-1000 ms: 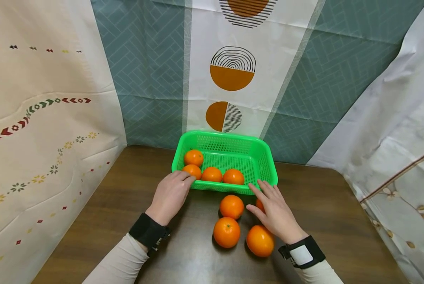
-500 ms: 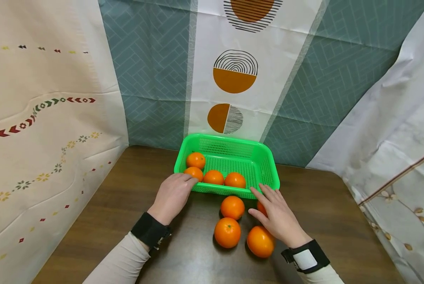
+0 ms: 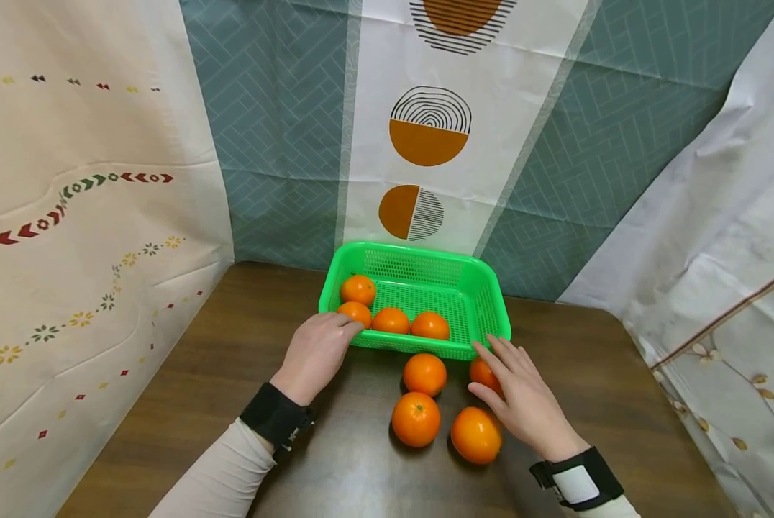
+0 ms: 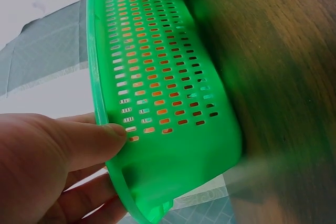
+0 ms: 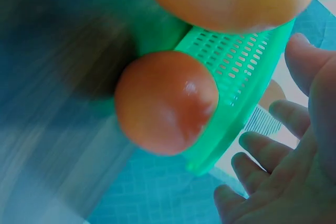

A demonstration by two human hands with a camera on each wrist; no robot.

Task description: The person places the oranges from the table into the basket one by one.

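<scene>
My left hand (image 3: 316,356) holds the front left corner of a green plastic basket (image 3: 400,342). In the left wrist view its thumb (image 4: 107,132) lies on the outer wall, with the other fingers behind the rim. Several oranges sit along the basket's left and front sides, one orange (image 3: 354,314) right by that hand. My right hand (image 3: 526,392) hovers with spread fingers at the front right corner, holding nothing. Below it an orange (image 3: 483,373) is partly hidden; the right wrist view shows this orange (image 5: 165,103) whole, close to the basket wall.
Three more oranges lie on the brown wooden table (image 3: 335,460) before the basket: one orange (image 3: 424,374) near its front wall, another orange (image 3: 416,419) nearer me, and an orange (image 3: 476,435) beside my right wrist. Patterned cloths (image 3: 283,144) hang behind and at both sides.
My right hand has shifted to the right, uncovering more of the orange under it. The left hand stays on the basket's rim. The oranges keep their places.
</scene>
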